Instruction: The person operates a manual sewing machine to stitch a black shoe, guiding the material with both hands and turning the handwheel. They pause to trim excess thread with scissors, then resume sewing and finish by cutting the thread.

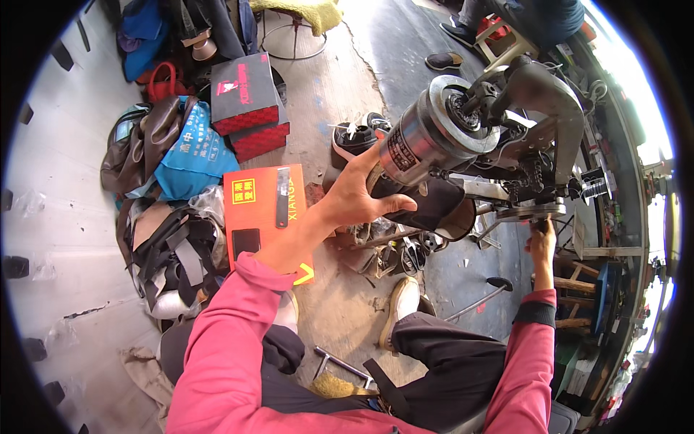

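Note:
A shoe-repair sewing machine (560,108) with a thick grey metal cylinder (437,126) stands in front of me to the right. My left hand (354,195) is curled round the near end of a dark shoe (437,206) below the cylinder. Its thumb lies along the shoe, and the other fingertips reach up beside the cylinder, partly hidden. The shoe's tan-edged opening faces the machine's arm. At the right, my right hand (541,249) is closed just under the rim of a flat metal wheel (531,211), on what looks like its crank handle, mostly hidden by the fingers.
An orange box (253,206) bearing a dark flat bar lies left of my forearm. Behind it are stacked black-and-red shoe boxes (242,90) and bags (191,155). Black sneakers (354,137) stand beyond my left hand. Another person (542,22) sits at the far right.

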Demonstrator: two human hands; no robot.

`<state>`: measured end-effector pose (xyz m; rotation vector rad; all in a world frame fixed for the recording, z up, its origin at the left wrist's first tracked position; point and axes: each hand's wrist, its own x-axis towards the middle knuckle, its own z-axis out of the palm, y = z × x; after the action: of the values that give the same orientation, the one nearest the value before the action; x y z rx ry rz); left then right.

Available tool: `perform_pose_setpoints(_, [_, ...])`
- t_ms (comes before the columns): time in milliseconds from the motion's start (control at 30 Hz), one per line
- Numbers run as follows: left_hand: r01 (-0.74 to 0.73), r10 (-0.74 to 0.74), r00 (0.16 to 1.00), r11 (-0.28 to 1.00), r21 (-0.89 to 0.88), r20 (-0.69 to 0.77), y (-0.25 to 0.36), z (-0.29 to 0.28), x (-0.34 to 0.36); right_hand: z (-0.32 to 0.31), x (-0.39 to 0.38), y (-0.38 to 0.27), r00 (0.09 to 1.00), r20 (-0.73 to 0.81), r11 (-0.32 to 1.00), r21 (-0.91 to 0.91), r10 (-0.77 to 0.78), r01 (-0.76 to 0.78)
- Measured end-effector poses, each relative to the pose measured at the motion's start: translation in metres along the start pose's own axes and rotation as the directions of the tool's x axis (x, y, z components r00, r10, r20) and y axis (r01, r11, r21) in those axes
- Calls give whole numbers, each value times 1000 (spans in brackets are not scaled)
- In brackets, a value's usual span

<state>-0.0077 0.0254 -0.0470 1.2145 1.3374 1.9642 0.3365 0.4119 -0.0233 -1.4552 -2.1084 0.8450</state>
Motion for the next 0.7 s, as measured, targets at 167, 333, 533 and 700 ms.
perform_pose_setpoints(167, [-23, 24, 1000, 998, 62, -17, 5, 0, 1, 57, -47, -19, 905, 392, 980, 34, 168, -197])
perform_pose_setpoints(333, [-27, 28, 999, 999, 25, -46, 7, 3, 0, 33, -90, -92, 896, 384, 975, 102, -224, 200])
perform_pose_setpoints(533, [-39, 41, 998, 998, 43, -48, 5, 3, 1, -26, -35, -79, 975, -71, 977, 2, -212, 212])
perform_pose_setpoints(700, [84, -83, 996, 996, -34, 25, 3, -1, 0, -13, 3, -2, 996, -70, 998, -23, -54, 53])
